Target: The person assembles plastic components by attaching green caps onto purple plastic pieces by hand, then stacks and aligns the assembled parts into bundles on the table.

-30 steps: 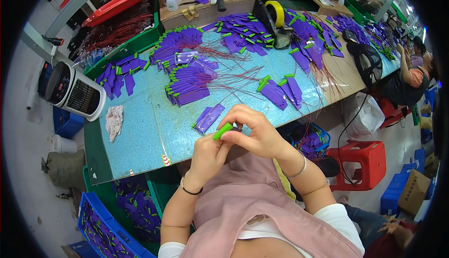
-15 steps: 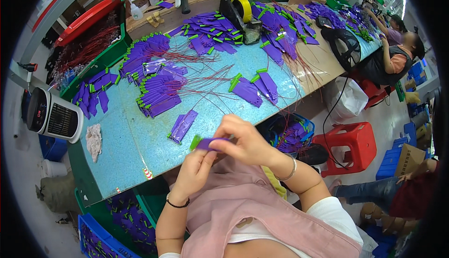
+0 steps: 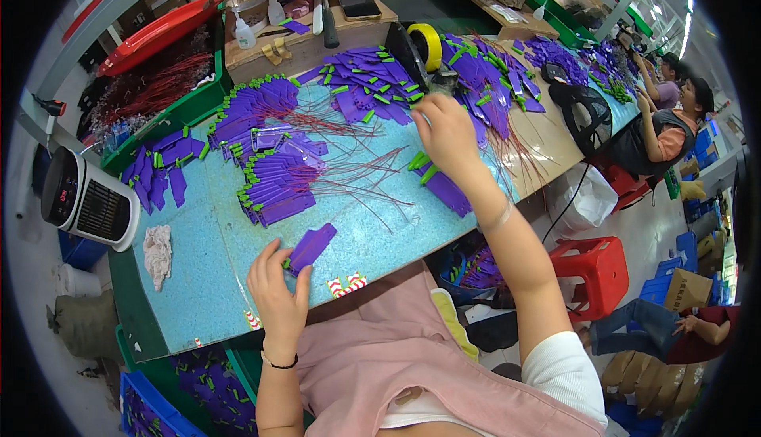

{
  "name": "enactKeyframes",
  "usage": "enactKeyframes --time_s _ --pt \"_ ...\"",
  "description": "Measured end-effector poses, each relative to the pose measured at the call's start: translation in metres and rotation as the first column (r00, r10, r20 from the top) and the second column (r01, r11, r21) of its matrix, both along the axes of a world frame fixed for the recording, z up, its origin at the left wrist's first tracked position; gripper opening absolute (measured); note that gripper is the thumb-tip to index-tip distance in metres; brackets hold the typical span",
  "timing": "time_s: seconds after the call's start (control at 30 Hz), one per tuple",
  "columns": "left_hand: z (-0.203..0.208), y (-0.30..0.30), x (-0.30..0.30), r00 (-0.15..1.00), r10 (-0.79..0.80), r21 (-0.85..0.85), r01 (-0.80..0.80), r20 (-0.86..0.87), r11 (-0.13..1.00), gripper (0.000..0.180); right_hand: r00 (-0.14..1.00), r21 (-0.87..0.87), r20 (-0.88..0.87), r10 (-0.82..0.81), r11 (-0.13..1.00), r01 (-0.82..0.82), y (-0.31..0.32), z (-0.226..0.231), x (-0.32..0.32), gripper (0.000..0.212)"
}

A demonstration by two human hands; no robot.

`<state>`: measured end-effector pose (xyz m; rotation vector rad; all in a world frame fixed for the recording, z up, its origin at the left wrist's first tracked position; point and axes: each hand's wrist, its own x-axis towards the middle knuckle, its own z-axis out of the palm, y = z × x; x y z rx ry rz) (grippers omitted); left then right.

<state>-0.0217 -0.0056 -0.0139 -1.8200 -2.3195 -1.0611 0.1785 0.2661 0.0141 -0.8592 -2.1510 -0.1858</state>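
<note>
My left hand [image 3: 277, 285] is at the near edge of the blue work table, its thumb and fingers bent around the green end of a flat purple strip [image 3: 312, 247] that lies there. My right hand [image 3: 450, 137] reaches out over the far middle of the table, fingers curled, just in front of a black tape dispenser [image 3: 406, 50] with a yellow roll [image 3: 427, 45]. Whatever its fingertips hold is too small to make out. Below that hand lie purple strips with green ends [image 3: 449, 193], partly hidden by it. Fanned rows of purple strips [image 3: 277, 187] with red wires stand left of centre.
More purple strips [image 3: 369, 72] are heaped at the back. A white fan heater [image 3: 93, 199] and a crumpled cloth [image 3: 158, 253] are at the left. A green bin [image 3: 151, 124] holds red wires. Beside the table stands a red stool [image 3: 590, 274]. Co-workers sit at the far right.
My hands have parted. My right hand has moved away to the dispenser. My left hand has gone down to the table, where the purple strip lies instead of between both hands.
</note>
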Motion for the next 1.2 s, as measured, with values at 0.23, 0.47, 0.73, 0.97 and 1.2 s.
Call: enactKeyframes --time_s 0.23,0.47,0.73,0.97,1.2 --pt "-0.004 -0.01 0.004 0.991 -0.095 0.078 0.088 0.096 0.993 0.032 0.916 0.027 0.245 -0.319 0.946 0.322 0.088 -0.01 -0.065 0.02" --pt "-0.004 -0.024 0.002 0.836 -0.074 0.122 0.009 0.544 0.993 0.03 0.979 -0.24 0.144 -0.144 0.955 0.176 0.038 -0.016 -0.08 0.02" --pt "0.013 0.008 -0.009 0.334 -0.191 0.213 -0.03 0.923 0.977 0.026 0.926 -0.196 -0.142 0.351 0.907 -0.374 -0.043 0.032 -0.047 0.032" --pt "0.018 0.011 -0.003 0.343 -0.226 0.241 0.001 0.912 0.971 0.027 0.743 -0.229 -0.061 0.666 0.715 -0.66 -0.139 0.017 -0.065 0.044" --pt "0.016 0.009 0.008 0.377 -0.229 0.264 -0.044 0.898 0.964 0.025 0.793 -0.13 -0.083 0.603 0.783 -0.609 -0.153 0.005 -0.071 0.042"
